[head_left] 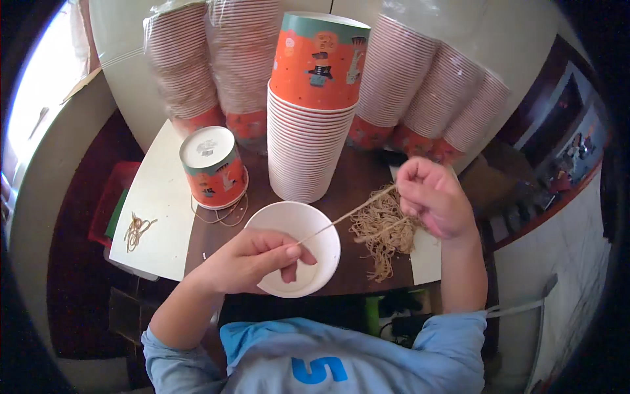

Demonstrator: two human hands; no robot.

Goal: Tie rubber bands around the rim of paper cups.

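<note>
A thin tan string [348, 213] runs taut between my two hands, slanting up to the right. My left hand [266, 257] pinches its lower end above the mouth of a white paper cup [326, 272], which stands upright near the table's front edge. Higher and to the right, my right hand [436, 197] pinches the other end with curled fingers. Beneath that hand lies a tangled heap of tan strings [380, 230]. To the left, an orange and green printed paper cup [213, 174] stands upside down, with a loop of string around its base.
A tall stack of nested cups [305, 144] rises behind the white cup. Plastic-wrapped cup stacks line the back left [180, 65] and back right [400, 72]. A small bundle of string [136, 231] lies on the white left part of the table. A red crate [118, 197] sits beyond it.
</note>
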